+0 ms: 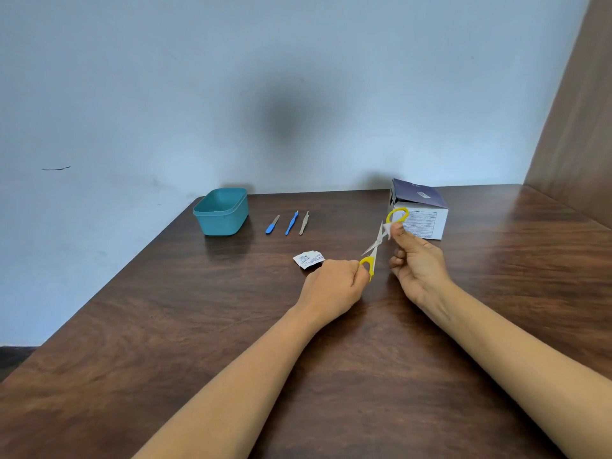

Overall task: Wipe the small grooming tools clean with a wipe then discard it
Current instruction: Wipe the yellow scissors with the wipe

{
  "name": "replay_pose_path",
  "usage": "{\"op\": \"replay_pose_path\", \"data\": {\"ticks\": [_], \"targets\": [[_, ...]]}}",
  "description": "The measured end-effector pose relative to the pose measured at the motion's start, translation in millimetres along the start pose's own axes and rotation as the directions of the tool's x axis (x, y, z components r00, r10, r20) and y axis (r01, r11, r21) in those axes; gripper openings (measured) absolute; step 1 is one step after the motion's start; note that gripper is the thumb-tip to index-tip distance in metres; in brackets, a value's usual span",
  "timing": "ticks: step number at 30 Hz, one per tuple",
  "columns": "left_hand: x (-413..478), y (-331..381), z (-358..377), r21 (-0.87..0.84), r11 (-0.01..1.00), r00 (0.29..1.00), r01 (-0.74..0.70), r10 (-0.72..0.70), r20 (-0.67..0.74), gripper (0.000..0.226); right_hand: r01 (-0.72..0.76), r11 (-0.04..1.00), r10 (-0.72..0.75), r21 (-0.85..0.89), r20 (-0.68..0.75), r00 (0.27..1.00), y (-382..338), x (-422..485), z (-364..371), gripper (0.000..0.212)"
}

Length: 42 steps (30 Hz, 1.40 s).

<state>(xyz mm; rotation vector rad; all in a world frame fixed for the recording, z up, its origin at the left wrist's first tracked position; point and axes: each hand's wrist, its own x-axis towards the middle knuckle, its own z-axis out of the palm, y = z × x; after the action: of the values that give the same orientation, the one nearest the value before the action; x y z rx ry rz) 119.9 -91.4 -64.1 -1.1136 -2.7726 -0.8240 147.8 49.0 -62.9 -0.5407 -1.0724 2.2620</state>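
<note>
Grips, head view: left grip (334, 286) clenched round one yellow loop of the scissors (373, 246). Right grip (415, 260) pinches the wipe (387, 230) against them, above the table (198, 326). Step, I judge: wiping the scissors. Next: the tools (291, 223) beside the tub (221, 212), then discarding the wipe.

Soft daylight, glossy sheen, wide-angle warp

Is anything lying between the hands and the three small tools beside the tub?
Only the torn wipe packet, lying flat just ahead of the left hand; the tools lie beyond it. A hand could likely pass over it.
</note>
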Motion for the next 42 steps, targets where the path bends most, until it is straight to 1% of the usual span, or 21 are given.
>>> {"op": "replay_pose_path", "data": {"ticks": [3, 5, 7, 9, 10, 14, 16, 18, 21, 23, 25, 28, 33, 35, 36, 39, 40, 42], "targets": [[-0.5, -0.1, 0.5, 0.015, 1.000, 1.000, -0.008, 0.008, 0.002, 0.047, 0.034, 0.999, -0.033, 0.016, -0.041, 0.999, -7.5, 1.9, -0.4, 0.017], [-0.6, -0.4, 0.7, 0.018, 1.000, 1.000, -0.012, 0.012, -0.003, 0.047, 0.044, 0.999, -0.044, -0.004, -0.016, 0.999, -8.7, 3.0, -2.1, 0.017], [-0.6, -1.1, 0.6, 0.016, 1.000, 1.000, -0.012, 0.012, -0.011, 0.048, 0.059, 0.993, -0.054, -0.101, 0.054, 0.997, -4.5, 3.0, -3.2, 0.012], [-0.3, -2.3, 0.4, 0.006, 1.000, 1.000, -0.010, 0.010, -0.016, 0.048, 0.101, 0.962, -0.065, -0.255, 0.146, 0.987, 2.3, -0.5, -2.6, 0.008], [0.0, -2.7, 0.4, -0.001, 1.000, 1.000, -0.011, 0.011, -0.018, 0.048, 0.120, 0.946, -0.067, -0.302, 0.180, 0.981, 4.7, -2.0, -2.0, 0.007], [1.3, -5.2, 1.6, -0.026, 1.000, 0.999, -0.004, 0.003, -0.039, 0.046, 0.141, 0.918, -0.053, -0.371, 0.238, 0.970, 6.0, -3.7, -2.0, 0.010], [2.4, -7.8, 2.5, -0.047, 0.999, 0.998, 0.006, -0.009, -0.057, 0.045, 0.179, 0.880, -0.045, -0.440, 0.299, 0.953, 5.6, -7.2, -1.3, 0.005], [3.1, -8.8, 3.5, -0.047, 0.999, 0.997, 0.013, -0.017, -0.073, 0.045, 0.193, 0.853, -0.029, -0.485, 0.326, 0.945, 4.1, -8.2, -1.2, 0.013], [3.3, -9.2, 4.0, -0.066, 0.997, 0.995, 0.027, -0.033, -0.096, 0.047, 0.175, 0.817, 0.042, -0.549, 0.359, 0.932, -1.0, -7.0, -4.0, 0.024], [4.8, -11.0, 3.9, -0.111, 0.993, 0.992, 0.044, -0.057, -0.115, 0.044, 0.182, 0.770, 0.103, -0.611, 0.400, 0.911, -3.3, -7.6, -4.8, 0.026], [6.2, -12.9, 3.4, -0.141, 0.989, 0.988, 0.055, -0.074, -0.132, 0.043, 0.190, 0.736, 0.134, -0.650, 0.415, 0.900, -3.4, -8.9, -4.6, 0.023], [6.1, -12.5, 2.6, -0.148, 0.988, 0.991, 0.045, -0.063, -0.116, 0.045, 0.185, 0.761, 0.095, -0.621, 0.389, 0.916, -0.8, -10.4, -4.3, 0.019], [2.8, -7.6, 3.4, -0.071, 0.997, 0.998, 0.004, -0.009, -0.061, 0.047, 0.113, 0.895, -0.002, -0.431, 0.249, 0.968, 3.1, -6.2, -3.3, 0.010], [2.8, -6.4, 3.5, -0.070, 0.998, 0.999, 0.003, -0.007, -0.054, 0.046, 0.098, 0.924, -0.023, -0.369, 0.204, 0.979, 4.0, -5.8, -2.3, 0.007], [2.8, -6.1, 3.4, -0.066, 0.998, 0.999, 0.001, -0.004, -0.051, 0.046, 0.092, 0.934, -0.028, -0.344, 0.185, 0.982, 3.8, -6.2, -1.3, 0.007], [1.3, -3.8, 3.0, -0.022, 1.000, 0.999, -0.008, 0.007, -0.034, 0.047, 0.036, 0.981, -0.015, -0.192, 0.111, 0.994, -0.3, -4.1, 0.4, 0.026], [0.9, -3.4, 3.1, -0.012, 1.000, 0.999, -0.010, 0.009, -0.031, 0.047, 0.018, 0.990, -0.006, -0.136, 0.089, 0.996, -2.2, -3.6, 1.0, 0.027], [0.7, -2.9, 3.3, -0.006, 1.000, 1.000, -0.012, 0.012, -0.024, 0.047, -0.002, 0.997, 0.006, -0.073, 0.056, 0.998, -3.8, -2.9, 0.9, 0.018]]}}
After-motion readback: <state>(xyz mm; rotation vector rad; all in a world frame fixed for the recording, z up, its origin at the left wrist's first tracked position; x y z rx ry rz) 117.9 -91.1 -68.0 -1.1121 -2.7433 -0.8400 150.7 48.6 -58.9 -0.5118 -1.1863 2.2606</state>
